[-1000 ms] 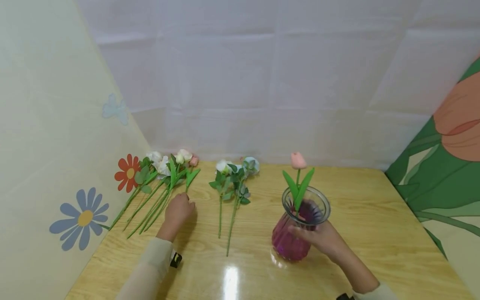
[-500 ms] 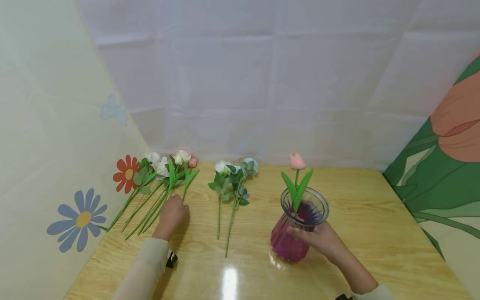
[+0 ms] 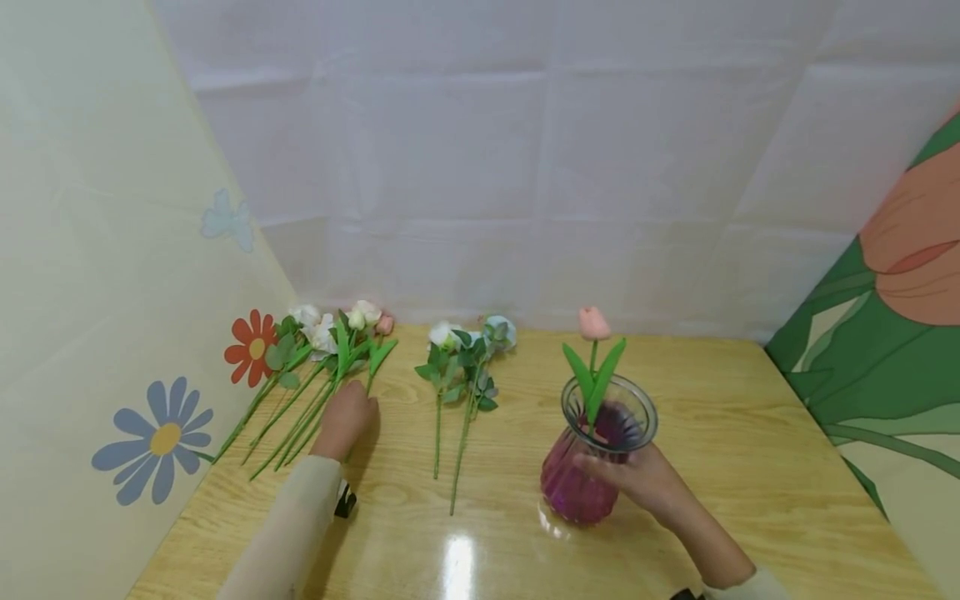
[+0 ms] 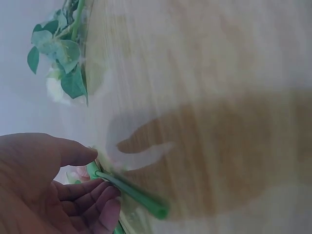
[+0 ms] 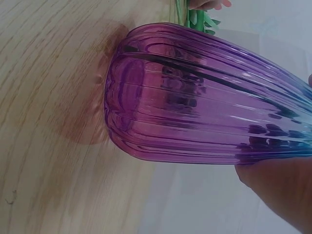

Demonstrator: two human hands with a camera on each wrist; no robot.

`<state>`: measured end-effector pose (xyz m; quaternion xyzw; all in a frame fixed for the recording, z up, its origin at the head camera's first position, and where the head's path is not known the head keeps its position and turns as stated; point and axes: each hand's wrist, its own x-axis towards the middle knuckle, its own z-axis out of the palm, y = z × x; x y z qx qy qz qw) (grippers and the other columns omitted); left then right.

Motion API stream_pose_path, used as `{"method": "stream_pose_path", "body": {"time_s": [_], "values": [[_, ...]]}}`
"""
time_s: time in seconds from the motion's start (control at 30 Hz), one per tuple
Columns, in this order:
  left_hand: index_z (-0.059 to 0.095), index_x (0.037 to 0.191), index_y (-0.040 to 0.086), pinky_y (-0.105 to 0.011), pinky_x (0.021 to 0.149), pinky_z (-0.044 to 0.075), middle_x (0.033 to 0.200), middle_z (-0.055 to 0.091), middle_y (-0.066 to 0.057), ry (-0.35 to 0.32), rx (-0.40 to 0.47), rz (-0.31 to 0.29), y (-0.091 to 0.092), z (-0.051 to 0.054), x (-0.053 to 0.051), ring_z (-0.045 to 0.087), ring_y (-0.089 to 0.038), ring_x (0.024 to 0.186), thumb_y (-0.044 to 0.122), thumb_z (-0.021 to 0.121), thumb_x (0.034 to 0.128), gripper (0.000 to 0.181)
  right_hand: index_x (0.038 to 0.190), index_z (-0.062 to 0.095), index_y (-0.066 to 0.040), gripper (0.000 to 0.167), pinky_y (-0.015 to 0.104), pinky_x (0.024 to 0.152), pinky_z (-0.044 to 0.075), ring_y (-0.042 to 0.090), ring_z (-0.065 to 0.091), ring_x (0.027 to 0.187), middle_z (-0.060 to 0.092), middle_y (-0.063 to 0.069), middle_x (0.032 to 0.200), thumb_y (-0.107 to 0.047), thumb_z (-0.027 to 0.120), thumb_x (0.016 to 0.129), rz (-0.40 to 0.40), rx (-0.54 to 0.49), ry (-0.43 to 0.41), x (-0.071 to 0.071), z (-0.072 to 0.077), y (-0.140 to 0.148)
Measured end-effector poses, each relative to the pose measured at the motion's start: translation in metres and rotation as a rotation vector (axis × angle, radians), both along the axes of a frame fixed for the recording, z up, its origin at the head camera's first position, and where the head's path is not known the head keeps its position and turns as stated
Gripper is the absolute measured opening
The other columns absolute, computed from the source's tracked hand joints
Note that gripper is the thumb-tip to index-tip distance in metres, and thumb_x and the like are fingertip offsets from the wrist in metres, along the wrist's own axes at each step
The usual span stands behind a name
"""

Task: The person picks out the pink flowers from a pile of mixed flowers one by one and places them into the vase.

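Observation:
At the lower end of the left bunch of flowers, my left hand [image 3: 347,419] is by the stem under a small pink bloom [image 3: 385,325]. The left wrist view has this hand [image 4: 39,180] with its fingers curled round a green stem [image 4: 139,196], the thumb beside it. A purple ribbed glass vase [image 3: 573,483] stands upright, gripped near its neck by my right hand [image 3: 648,479]. One pink tulip [image 3: 593,323] rises from its mouth. In the right wrist view the thumb side of the hand [image 5: 282,190] lies against the vase [image 5: 195,102].
White flowers [image 3: 322,335] with green stems lie together at the left. Between the hands lie a white flower [image 3: 444,335] and a pale blue one [image 3: 500,331] with long stems. A pale cloth [image 3: 480,167] hangs behind the wooden table [image 3: 720,417].
My left hand has moved left and a little closer to the flower stems. The right hand keeps its hold on the vase, and the camera's view has shifted slightly.

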<state>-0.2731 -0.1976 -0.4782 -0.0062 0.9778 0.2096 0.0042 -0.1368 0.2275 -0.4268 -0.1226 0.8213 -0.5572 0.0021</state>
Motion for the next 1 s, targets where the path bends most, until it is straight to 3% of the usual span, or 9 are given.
{"method": "stream_pose_path", "body": {"time_s": [0.17, 0.43, 0.6, 1.0], "values": [[0.059, 0.085, -0.003, -0.041, 0.058, 0.046, 0.077, 0.059, -0.015, 0.004, -0.005, -0.006, 0.001, 0.002, -0.008, 0.057, -0.028, 0.065, 0.014, 0.054, 0.101, 0.024, 0.151, 0.034, 0.002, 0.078, 0.064, 0.104, 0.043, 0.048, 0.054, 0.128, 0.054, 0.029, 0.14, -0.012, 0.077, 0.088, 0.006, -0.007, 0.0, 0.0, 0.0, 0.0], [0.065, 0.102, -0.011, -0.054, 0.076, 0.055, 0.095, 0.066, -0.025, 0.015, -0.048, -0.004, 0.003, 0.005, -0.016, 0.067, -0.043, 0.088, 0.012, 0.052, 0.1004, 0.026, 0.151, 0.034, 0.0, 0.077, 0.062, 0.102, 0.045, 0.047, 0.055, 0.126, 0.056, 0.028, 0.138, -0.011, 0.077, 0.088, 0.019, -0.026, 0.017, 0.0, 0.0, 0.0], [0.064, 0.108, -0.012, -0.055, 0.079, 0.055, 0.1, 0.067, -0.027, -0.02, -0.061, 0.008, 0.003, 0.003, -0.019, 0.067, -0.044, 0.093, 0.011, 0.05, 0.1023, 0.027, 0.151, 0.034, -0.001, 0.078, 0.065, 0.103, 0.043, 0.048, 0.053, 0.128, 0.055, 0.028, 0.14, -0.011, 0.078, 0.087, 0.014, -0.031, 0.02, 0.0, -0.001, 0.0], [0.066, 0.104, -0.01, -0.055, 0.084, 0.055, 0.102, 0.068, -0.028, 0.001, -0.117, 0.005, 0.007, 0.004, -0.029, 0.067, -0.045, 0.097, 0.002, 0.047, 0.0985, 0.023, 0.151, 0.034, 0.0, 0.077, 0.062, 0.102, 0.045, 0.046, 0.055, 0.126, 0.057, 0.027, 0.138, -0.012, 0.078, 0.088, 0.02, -0.018, 0.041, 0.0, -0.002, 0.001]]}}
